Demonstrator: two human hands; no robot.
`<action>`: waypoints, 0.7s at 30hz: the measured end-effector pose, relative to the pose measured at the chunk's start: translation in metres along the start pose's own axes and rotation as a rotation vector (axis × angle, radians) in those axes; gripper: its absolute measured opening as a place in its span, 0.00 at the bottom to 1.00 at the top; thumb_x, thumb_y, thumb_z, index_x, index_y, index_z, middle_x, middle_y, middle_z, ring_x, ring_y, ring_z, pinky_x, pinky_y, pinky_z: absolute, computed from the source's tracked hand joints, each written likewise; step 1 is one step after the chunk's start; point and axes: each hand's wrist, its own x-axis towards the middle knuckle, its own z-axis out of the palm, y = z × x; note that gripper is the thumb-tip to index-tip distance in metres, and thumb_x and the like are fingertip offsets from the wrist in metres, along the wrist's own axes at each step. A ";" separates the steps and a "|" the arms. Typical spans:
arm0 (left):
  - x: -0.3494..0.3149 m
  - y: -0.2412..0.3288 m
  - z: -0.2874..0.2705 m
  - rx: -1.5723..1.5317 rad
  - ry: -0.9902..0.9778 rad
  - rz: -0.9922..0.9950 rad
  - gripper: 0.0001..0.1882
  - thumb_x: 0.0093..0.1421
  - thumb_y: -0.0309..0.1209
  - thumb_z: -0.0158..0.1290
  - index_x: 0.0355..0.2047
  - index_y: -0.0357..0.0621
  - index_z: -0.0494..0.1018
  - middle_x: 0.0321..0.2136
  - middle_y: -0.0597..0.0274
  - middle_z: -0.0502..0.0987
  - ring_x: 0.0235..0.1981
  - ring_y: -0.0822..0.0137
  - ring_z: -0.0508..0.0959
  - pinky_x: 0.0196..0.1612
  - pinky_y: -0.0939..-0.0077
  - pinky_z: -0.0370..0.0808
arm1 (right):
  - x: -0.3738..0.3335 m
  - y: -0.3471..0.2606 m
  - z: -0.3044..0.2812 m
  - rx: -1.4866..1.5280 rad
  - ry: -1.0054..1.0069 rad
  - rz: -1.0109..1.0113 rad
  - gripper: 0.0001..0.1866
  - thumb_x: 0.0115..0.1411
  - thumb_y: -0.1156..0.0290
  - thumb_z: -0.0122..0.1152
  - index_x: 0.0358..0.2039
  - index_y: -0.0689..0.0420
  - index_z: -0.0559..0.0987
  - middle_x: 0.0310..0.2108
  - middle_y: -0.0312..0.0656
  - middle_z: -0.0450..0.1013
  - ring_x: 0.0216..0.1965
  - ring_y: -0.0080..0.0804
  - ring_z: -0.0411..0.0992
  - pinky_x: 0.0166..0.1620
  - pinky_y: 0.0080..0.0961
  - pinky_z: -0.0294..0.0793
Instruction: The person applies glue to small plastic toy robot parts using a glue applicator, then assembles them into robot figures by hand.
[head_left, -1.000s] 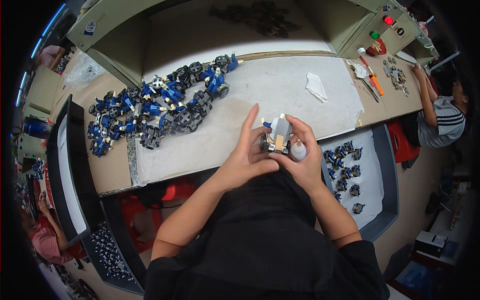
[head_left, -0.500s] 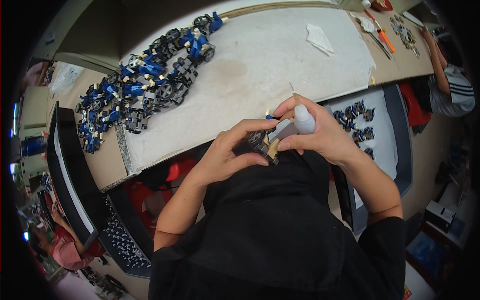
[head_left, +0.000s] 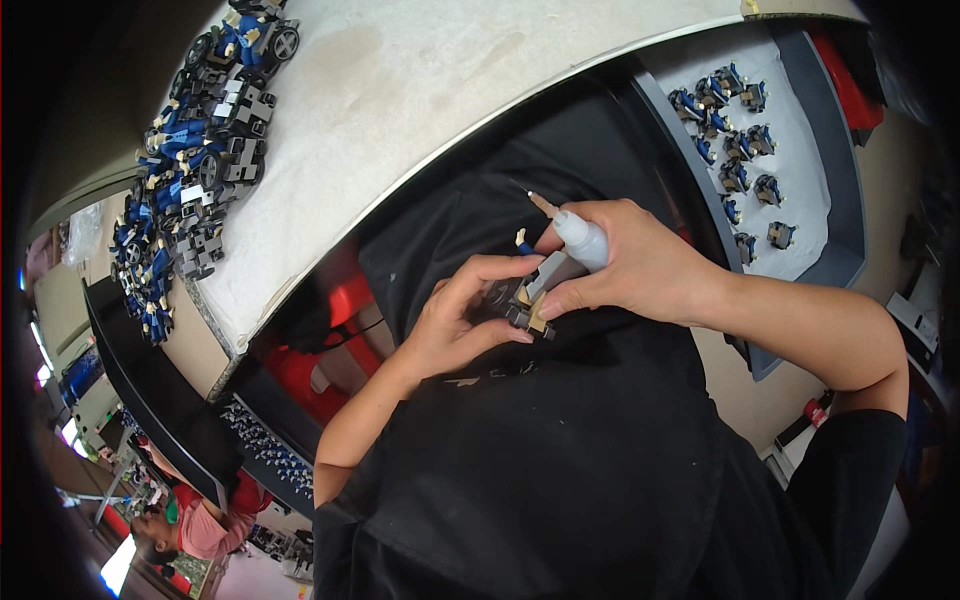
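Head view, only one there is.

Both hands are off the desk, held close to the body over the black shirt [head_left: 560, 450], below the desk's near edge. Between them: a small toy car part [head_left: 528, 300], grey/tan w/ dark bits, pinched from both sides.

Left hand [head_left: 455, 325]: fingers curled, tips closed on the part's left side, thumb below it. Right hand [head_left: 640, 265]: closed round a small white squeeze bottle [head_left: 582, 238], lower fingers also pressing the part's right end. So the right hand grips two things at once.

Key relation: the bottle's long axis runs up-left to down-right; its thin tan nozzle [head_left: 541, 204] points up-left, away from the body, toward the desk edge. The part sits just below the bottle body, touching the right-hand fingers, not at the nozzle tip. Nozzle and part are near but apart; the right hand is the nearer one to both. A tiny pale-and-blue piece [head_left: 521, 240] shows just above the part; can't tell if it's attached.

Desk [head_left: 400, 110]: pale mat. Far left corner holds a heap of blue/grey toy cars [head_left: 190, 170], well away from the hands. Right of the desk, a grey tray [head_left: 800, 265] w/ white liner holds approx. a dozen small blue/grey sub-assemblies [head_left: 735, 150], near the right forearm. Lower left, another person [head_left: 195, 525] in a pink top, at the rim, apart from all this.
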 end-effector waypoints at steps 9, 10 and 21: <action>0.000 -0.010 0.003 0.050 0.021 -0.022 0.28 0.48 0.25 0.60 0.49 0.37 0.63 0.41 0.57 0.73 0.44 0.65 0.74 0.47 0.73 0.69 | 0.003 0.007 0.004 0.098 -0.010 0.139 0.21 0.43 0.70 0.71 0.35 0.62 0.72 0.27 0.38 0.73 0.27 0.18 0.69 0.28 0.15 0.68; 0.000 -0.012 0.003 0.031 0.019 -0.053 0.28 0.48 0.25 0.60 0.49 0.38 0.63 0.41 0.57 0.73 0.44 0.66 0.74 0.47 0.73 0.69 | 0.004 0.008 0.004 0.133 0.003 0.146 0.21 0.43 0.70 0.71 0.35 0.62 0.72 0.27 0.38 0.73 0.26 0.18 0.69 0.27 0.15 0.68; 0.016 -0.002 -0.005 -0.304 0.110 -0.175 0.26 0.53 0.24 0.56 0.51 0.39 0.61 0.43 0.61 0.69 0.44 0.73 0.71 0.46 0.77 0.69 | 0.021 -0.008 -0.005 0.182 -0.016 0.067 0.18 0.46 0.74 0.68 0.38 0.61 0.72 0.29 0.38 0.72 0.24 0.17 0.67 0.26 0.14 0.66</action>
